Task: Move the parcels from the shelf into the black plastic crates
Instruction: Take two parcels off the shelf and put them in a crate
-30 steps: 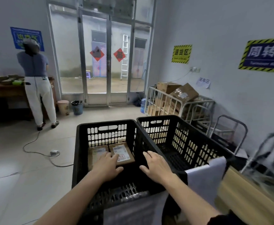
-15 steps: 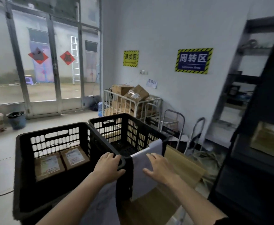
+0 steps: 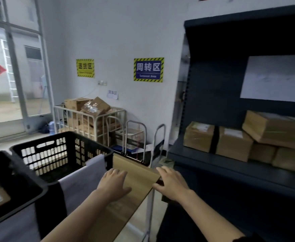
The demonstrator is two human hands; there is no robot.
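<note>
Parcels [image 3: 234, 143], plain brown taped boxes with white labels, sit stacked on the dark shelf [image 3: 213, 159]. Left hand [image 3: 114, 184] and right hand [image 3: 172, 184] are spread, empty.

- Two crates [image 3: 62, 154] side by side at left, on a table [image 3: 134, 173].
- Shelf unit [image 3: 213, 159] at right; parcels [image 3: 234, 142] on its middle shelf, one stacked atop others.
- Wire cage [image 3: 90, 119] of boxes against the back wall, behind the crates.
- Both hands, left [image 3: 113, 185] and right [image 3: 173, 183], empty, over the table's far end.
</note>
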